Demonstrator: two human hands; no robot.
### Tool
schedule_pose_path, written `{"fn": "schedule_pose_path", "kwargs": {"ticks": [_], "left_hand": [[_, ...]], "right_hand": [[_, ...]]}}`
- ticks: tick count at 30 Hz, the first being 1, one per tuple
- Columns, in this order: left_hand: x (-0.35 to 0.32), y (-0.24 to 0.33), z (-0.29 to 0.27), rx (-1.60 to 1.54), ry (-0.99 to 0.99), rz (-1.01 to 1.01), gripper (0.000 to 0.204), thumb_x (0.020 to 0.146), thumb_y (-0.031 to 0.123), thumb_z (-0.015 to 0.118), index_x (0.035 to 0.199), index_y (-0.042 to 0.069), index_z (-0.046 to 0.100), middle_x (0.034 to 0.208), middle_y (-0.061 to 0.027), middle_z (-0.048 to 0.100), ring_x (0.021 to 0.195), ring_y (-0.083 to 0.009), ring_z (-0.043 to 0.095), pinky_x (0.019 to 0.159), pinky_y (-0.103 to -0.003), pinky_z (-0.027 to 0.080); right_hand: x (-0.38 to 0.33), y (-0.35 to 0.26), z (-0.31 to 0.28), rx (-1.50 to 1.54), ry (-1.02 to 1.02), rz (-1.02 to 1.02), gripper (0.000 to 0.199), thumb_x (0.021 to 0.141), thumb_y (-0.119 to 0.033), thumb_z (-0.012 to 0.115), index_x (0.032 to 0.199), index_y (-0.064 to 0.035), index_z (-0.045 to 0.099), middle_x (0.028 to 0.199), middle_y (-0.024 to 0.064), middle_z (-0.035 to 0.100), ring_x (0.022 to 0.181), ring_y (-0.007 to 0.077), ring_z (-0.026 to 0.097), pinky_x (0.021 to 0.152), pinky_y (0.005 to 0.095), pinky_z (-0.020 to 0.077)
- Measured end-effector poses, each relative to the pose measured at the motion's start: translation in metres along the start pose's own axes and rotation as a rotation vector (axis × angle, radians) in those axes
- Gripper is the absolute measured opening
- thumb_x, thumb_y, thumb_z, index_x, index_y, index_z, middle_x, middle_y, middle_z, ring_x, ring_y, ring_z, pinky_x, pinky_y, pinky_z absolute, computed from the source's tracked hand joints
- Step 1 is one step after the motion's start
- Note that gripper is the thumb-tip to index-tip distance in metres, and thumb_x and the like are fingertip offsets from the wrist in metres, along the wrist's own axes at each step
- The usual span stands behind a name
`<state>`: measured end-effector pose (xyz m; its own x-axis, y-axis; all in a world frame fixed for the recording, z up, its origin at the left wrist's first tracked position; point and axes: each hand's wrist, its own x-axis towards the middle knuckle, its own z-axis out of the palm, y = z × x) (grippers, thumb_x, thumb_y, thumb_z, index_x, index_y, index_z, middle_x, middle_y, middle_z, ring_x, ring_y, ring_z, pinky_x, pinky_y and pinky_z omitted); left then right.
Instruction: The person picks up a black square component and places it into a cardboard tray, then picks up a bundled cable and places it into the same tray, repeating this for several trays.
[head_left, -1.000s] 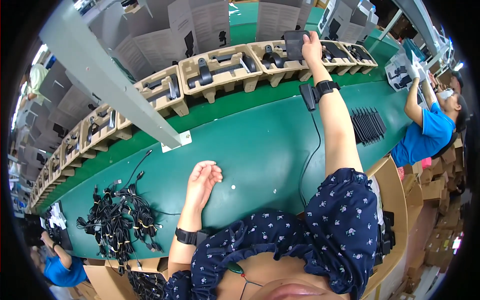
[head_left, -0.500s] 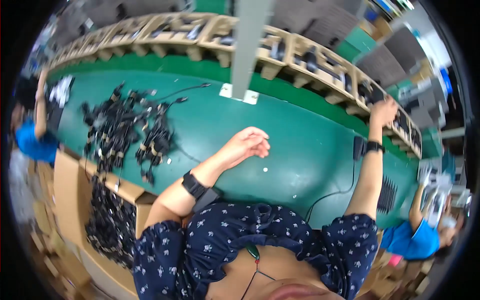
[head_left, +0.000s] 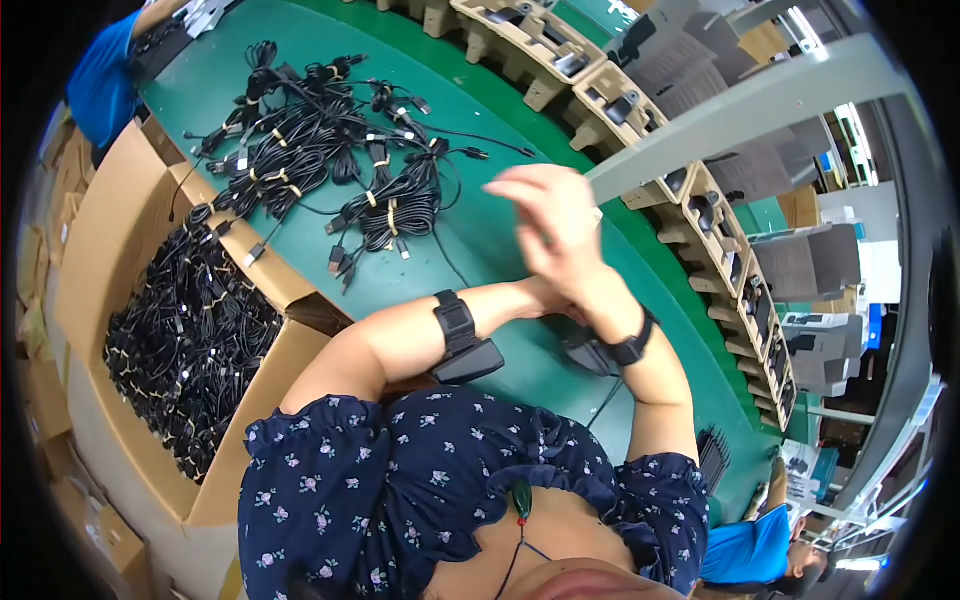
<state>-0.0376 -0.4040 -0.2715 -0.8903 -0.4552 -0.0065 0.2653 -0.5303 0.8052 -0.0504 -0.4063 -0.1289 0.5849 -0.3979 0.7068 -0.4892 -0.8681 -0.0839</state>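
My right hand (head_left: pixel 560 225) is raised over the green table, its fingers stretched toward the left and its thumb apart, with nothing visible in it. Below it is my left hand (head_left: pixel 546 297), mostly covered by the right wrist, so its fingers are hidden. Left of both hands lies a pile of black USB cables (head_left: pixel 290 160), coiled and bound with pale ties. The nearest bundle (head_left: pixel 392 212) lies beside the right fingertips, not touched by them. A loose cable (head_left: pixel 485 153) reaches out of the pile toward the right hand.
An open cardboard box (head_left: pixel 235 430) full of black cables stands at the left table edge. Moulded pulp trays (head_left: pixel 715 225) with black parts line the far side. A grey metal post (head_left: pixel 740 115) rises beyond my right hand. Co-workers in blue are at both sides.
My right hand has left the tray at the right and come across to above my left hand. The view has turned toward the cables and the box.
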Motion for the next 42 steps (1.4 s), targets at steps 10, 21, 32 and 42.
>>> {"fn": "schedule_pose_path", "kwargs": {"ticks": [10, 21, 32, 42], "left_hand": [[0.015, -0.021, 0.003, 0.129, 0.082, 0.236, 0.017, 0.09, 0.015, 0.045, 0.102, 0.004, 0.05, 0.085, -0.0078, 0.058, 0.073, -0.0184, 0.059, 0.062, -0.029, 0.048], [0.003, -0.002, 0.014, 0.083, -0.092, 0.182, 0.015, 0.086, 0.018, 0.049, 0.094, 0.009, 0.058, 0.077, -0.0041, 0.06, 0.067, -0.0157, 0.056, 0.053, -0.026, 0.042], [-0.017, 0.033, 0.019, -0.262, 0.004, 0.128, 0.018, 0.089, 0.019, 0.051, 0.103, 0.008, 0.048, 0.075, -0.002, 0.053, 0.053, -0.0072, 0.045, 0.042, -0.017, 0.03], [-0.017, 0.029, 0.024, -0.023, 0.071, 0.162, 0.02, 0.09, 0.016, 0.049, 0.103, 0.003, 0.041, 0.085, -0.0094, 0.057, 0.064, -0.0143, 0.057, 0.056, -0.024, 0.049]], "right_hand": [[0.04, -0.004, 0.108, 0.073, -0.47, 0.087, 0.038, 0.075, -0.025, 0.064, 0.106, -0.0058, 0.054, 0.091, 0.009, 0.056, 0.088, 0.0275, 0.052, 0.081, 0.0366, 0.04], [-0.023, 0.0, 0.025, 0.699, -0.201, 0.864, 0.021, 0.089, -0.018, 0.051, 0.102, -0.0026, 0.045, 0.088, 0.0079, 0.061, 0.087, 0.015, 0.057, 0.078, 0.0284, 0.0441], [-0.096, 0.004, -0.075, 0.814, 0.41, 1.177, 0.027, 0.095, -0.031, 0.038, 0.102, -0.0059, 0.047, 0.057, -0.0011, 0.043, 0.043, 0.0053, 0.033, 0.042, 0.0178, 0.029], [-0.132, -0.036, -0.063, -0.146, -0.187, 1.005, 0.022, 0.083, -0.018, 0.057, 0.101, -0.0067, 0.051, 0.086, 0.0129, 0.059, 0.076, 0.0278, 0.058, 0.066, 0.0321, 0.0467]]}}
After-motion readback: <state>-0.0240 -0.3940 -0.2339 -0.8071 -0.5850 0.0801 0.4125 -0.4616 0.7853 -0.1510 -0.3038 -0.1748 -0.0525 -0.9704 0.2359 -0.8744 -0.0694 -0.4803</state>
